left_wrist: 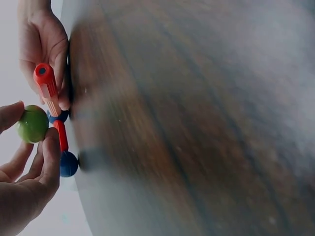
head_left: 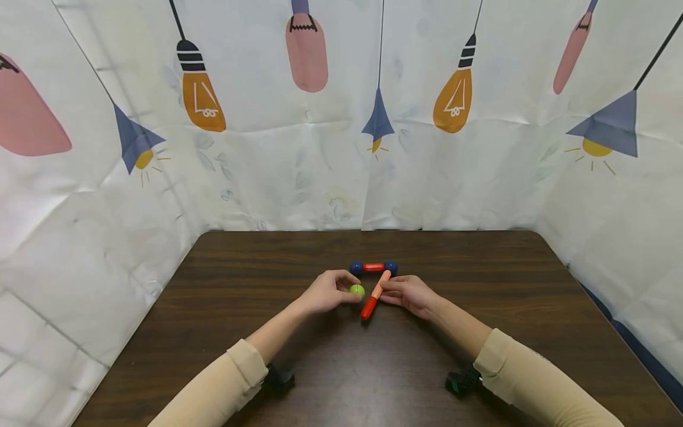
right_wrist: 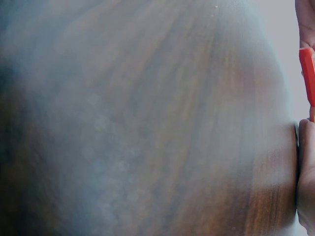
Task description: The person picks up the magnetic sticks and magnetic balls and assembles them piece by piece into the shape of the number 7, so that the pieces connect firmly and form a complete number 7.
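My left hand (head_left: 329,290) pinches a green ball (head_left: 357,291) between thumb and fingertips; the left wrist view shows the ball (left_wrist: 33,124) close up. My right hand (head_left: 409,295) holds a toy building rod (head_left: 376,295), orange at its far half and red at its near half. The near red end points toward me, a little right of the green ball and apart from it. Its orange end meets the right one of two dark blue balls (head_left: 391,266). A short red rod (head_left: 373,267) joins that ball to the left blue ball (head_left: 356,268).
Everything lies on a dark wood-grain table (head_left: 256,261). Behind it and at both sides hangs a white curtain (head_left: 331,172) printed with lamps and bulbs. Dark wrist devices (head_left: 463,381) sit below both sleeves.
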Tool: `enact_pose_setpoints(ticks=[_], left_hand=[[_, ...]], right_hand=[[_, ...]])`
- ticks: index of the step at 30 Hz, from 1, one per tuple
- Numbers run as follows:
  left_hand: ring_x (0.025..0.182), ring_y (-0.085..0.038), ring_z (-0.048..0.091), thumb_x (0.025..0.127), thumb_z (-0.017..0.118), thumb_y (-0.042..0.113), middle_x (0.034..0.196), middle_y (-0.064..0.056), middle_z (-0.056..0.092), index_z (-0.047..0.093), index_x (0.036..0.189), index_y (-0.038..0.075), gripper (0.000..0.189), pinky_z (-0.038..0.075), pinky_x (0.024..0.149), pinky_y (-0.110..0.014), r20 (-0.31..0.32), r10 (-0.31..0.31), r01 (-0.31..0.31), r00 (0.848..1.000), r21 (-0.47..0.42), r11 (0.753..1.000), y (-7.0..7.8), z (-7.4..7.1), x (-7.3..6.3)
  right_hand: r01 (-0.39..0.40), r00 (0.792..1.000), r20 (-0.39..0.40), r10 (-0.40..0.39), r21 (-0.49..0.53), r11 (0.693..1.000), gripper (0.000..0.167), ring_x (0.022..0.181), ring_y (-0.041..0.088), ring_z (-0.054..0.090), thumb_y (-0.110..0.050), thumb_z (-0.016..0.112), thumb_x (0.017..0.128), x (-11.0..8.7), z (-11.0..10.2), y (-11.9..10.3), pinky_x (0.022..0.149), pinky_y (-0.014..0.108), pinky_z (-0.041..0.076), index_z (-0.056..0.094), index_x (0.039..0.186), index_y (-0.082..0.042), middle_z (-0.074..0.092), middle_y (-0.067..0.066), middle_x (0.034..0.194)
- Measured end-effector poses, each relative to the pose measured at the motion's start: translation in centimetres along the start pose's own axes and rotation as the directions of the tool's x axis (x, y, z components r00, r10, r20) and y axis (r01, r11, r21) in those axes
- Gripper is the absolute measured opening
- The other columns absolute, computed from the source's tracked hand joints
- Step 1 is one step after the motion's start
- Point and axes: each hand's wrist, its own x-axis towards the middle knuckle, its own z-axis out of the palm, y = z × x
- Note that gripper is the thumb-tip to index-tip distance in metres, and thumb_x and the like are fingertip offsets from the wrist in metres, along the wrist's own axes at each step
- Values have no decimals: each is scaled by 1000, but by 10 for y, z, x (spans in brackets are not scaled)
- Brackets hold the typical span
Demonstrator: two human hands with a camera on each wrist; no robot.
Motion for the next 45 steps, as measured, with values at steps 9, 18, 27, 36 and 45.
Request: enact_pose_setpoints(ticks=[9, 18, 27, 36, 45], left_hand=[[88, -15, 66, 87, 83, 18, 97, 0, 69, 74, 112, 7, 28, 53, 76, -31, 38, -4, 3, 999, 25, 1000, -8, -4, -7], [89, -15, 67, 86, 84, 18, 96, 1, 69, 71, 109, 7, 29, 54, 80, -33, 111, -9, 8, 994, 11, 1000, -9, -4, -15], [88, -14, 67, 86, 85, 17, 95, 1, 69, 71, 106, 6, 27, 53, 80, -32, 156, -12, 10, 988, 16, 1000, -8, -2, -22], [88, -14, 67, 84, 85, 14, 94, 2, 70, 70, 106, 5, 28, 53, 79, -30, 199, -18, 17, 980, 8, 1000, -9, -1, -29], [90, -14, 67, 85, 85, 13, 95, 0, 70, 70, 105, 4, 27, 53, 80, -31, 215, -13, 19, 977, -25, 1000, -7, 0, -34]], right_hand=[[-10, 1000, -13, 10, -2, 1000, 37, 97, 18, 72, -1, 54, 106, 1, 1, 1, 91, 33, 54, 48, 134, 22, 69, 16, 108], [-9, 1000, -10, 9, -5, 1000, 37, 97, 18, 72, -2, 55, 106, 0, 1, 1, 92, 34, 54, 48, 134, 22, 68, 16, 108], [-14, 1000, -22, 13, -7, 1000, 38, 97, 18, 72, -2, 56, 106, 0, 1, 0, 91, 34, 55, 49, 134, 22, 68, 17, 108], [-10, 1000, -10, 9, -11, 1000, 36, 96, 18, 72, -2, 54, 106, 0, 1, 0, 91, 34, 54, 49, 133, 22, 68, 16, 107], [-6, 1000, -14, 5, -28, 1000, 39, 99, 19, 72, -2, 54, 106, 0, 0, 1, 92, 34, 54, 47, 136, 22, 67, 18, 113]])
